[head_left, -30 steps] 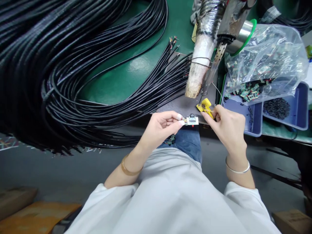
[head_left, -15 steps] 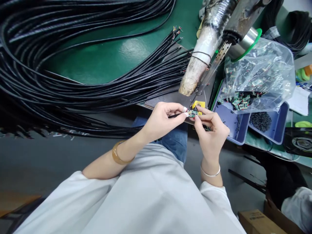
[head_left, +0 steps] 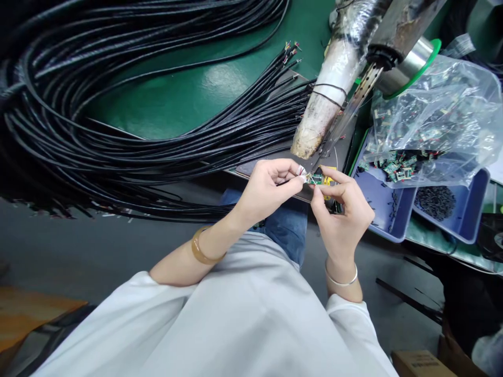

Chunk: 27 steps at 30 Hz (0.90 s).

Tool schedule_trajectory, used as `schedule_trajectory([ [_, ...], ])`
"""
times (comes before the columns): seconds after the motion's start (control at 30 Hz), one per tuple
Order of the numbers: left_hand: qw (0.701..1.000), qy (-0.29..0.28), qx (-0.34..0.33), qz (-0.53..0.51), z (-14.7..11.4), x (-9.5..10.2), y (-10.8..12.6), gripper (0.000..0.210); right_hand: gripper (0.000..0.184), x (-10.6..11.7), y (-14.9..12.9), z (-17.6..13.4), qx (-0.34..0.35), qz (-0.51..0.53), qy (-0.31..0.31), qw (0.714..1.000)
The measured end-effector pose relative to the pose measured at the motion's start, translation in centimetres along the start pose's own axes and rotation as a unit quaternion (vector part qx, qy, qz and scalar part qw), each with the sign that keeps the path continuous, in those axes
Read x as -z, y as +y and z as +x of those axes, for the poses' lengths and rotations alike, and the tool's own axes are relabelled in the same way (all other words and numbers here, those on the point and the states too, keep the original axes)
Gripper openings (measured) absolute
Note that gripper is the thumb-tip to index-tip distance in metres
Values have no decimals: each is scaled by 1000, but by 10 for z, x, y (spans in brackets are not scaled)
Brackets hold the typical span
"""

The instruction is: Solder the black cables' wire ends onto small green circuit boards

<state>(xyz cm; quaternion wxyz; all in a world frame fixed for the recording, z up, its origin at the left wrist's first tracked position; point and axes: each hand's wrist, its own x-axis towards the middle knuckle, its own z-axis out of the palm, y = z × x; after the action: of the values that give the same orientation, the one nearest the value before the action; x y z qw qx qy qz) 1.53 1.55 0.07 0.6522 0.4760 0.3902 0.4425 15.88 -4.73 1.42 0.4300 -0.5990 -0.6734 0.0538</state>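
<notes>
My left hand (head_left: pixel 271 183) is closed, thumb against fingers, on the end of a black cable; thin coloured wires fan out past its fingertips. White wrapping covers a fingertip. Just right of it lies a small green circuit board (head_left: pixel 316 179), on or against a yellow block (head_left: pixel 329 179). My right hand (head_left: pixel 341 204) is closed at the board, its thumb and finger pinching a thin pale wire. The exact contact between wires and board is too small to make out. Above both hands, a soldering iron (head_left: pixel 334 133) points down at the board.
Many black cables (head_left: pixel 176 152) cover the left and middle of the green table (head_left: pixel 220 78). A white wrapped duct (head_left: pixel 318 110) and a solder spool (head_left: pixel 408 65) stand above. At right, a plastic bag of boards (head_left: pixel 436 120) and blue trays (head_left: pixel 396 222) hold small parts.
The view has shifted slightly, so the scene sits further right. My hands stay together at the board, with the right fingertips moved a little and more of the board showing between them.
</notes>
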Motion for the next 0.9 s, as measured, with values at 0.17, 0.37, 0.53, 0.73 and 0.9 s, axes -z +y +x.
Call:
schedule_trajectory([
  [0.17, 1000, 11, 11, -15, 2, -2, 5, 8, 10, 3, -2, 4, 5, -23, -5, 1000],
  [0.37, 1000, 10, 8, -23, 0, -3, 13, 8, 16, 6, -9, 6, 24, -22, 3, 999],
  [0.53, 999, -1, 31, -20, 1, 0, 14, 8, 18, 8, -12, 4, 38, -28, -11, 999],
  [0.73, 999, -27, 44, 5, 2, 4, 8, 9, 18, 8, -9, -1, 36, -47, -37, 998],
  [0.9, 998, -24, 51, -41, -2, 2, 6, 11, 15, 6, -5, -4, 20, -30, 2, 999],
])
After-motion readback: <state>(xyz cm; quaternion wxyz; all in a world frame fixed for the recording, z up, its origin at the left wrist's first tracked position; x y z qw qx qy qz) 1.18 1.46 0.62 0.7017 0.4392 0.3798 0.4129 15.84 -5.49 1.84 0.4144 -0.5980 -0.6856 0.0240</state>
